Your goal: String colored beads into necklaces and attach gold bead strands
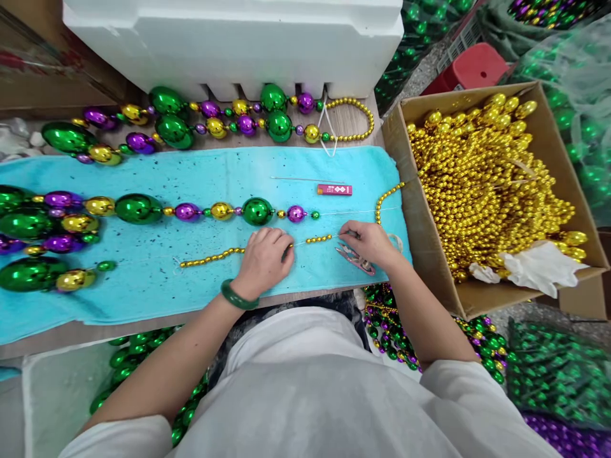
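My left hand point(268, 259), a green bangle at its wrist, is closed over a string of small gold beads point(210, 259) lying on the turquoise towel point(143, 292). A thin white thread point(300, 244) runs out from its fingers through a short row of gold beads point(318, 240). At the far end, the fingertips of my right hand point(366, 242) pinch the thread. Thread snips point(356, 261) lie under the right palm; whether that hand also grips them I cannot tell. Beyond the hands stretches a strand of green, gold and purple beads point(256, 211), its thread trailing right.
A pink lighter point(334, 189) and a long needle point(296, 179) lie on the towel. Finished-looking bead strands point(279, 126) rest before a white foam box point(229, 51). At right stands a cardboard box point(432, 254) of gold beads, one strand reaching onto the towel. Bagged beads point(558, 369) surround the table.
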Demonstrator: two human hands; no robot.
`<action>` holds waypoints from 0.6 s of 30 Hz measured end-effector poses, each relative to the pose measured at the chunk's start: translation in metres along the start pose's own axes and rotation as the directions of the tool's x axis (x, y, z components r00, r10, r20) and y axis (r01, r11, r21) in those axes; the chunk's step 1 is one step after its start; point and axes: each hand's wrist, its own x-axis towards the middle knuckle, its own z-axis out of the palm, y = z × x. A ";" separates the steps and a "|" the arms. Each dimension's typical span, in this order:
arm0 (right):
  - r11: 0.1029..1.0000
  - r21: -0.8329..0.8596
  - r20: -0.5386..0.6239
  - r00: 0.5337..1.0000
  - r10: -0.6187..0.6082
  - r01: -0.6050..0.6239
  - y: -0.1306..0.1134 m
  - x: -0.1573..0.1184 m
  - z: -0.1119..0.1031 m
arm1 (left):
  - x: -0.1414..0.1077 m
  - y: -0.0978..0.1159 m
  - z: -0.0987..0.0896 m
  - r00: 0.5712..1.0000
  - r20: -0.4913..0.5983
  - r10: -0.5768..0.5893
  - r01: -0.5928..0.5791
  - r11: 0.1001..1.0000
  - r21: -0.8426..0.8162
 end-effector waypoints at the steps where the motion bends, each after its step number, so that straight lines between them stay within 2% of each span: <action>1: 1.000 0.000 -0.003 1.000 -0.005 0.005 0.000 0.000 0.000 | -0.003 -0.002 -0.002 1.000 0.008 -0.009 0.009 1.000 0.013; 5: 1.000 -0.002 -0.004 1.000 -0.020 0.020 0.000 0.000 -0.001 | -0.003 -0.001 -0.002 1.000 0.006 -0.004 0.004 1.000 -0.010; 12: 0.999 -0.001 -0.004 0.999 -0.036 0.036 0.000 -0.001 -0.001 | 0.023 0.024 0.012 0.998 0.004 0.057 -0.057 0.994 -0.093; 18: 0.999 -0.004 -0.002 0.999 -0.037 0.037 0.001 -0.001 0.000 | 0.017 0.020 0.007 1.000 0.020 0.023 -0.022 1.000 -0.015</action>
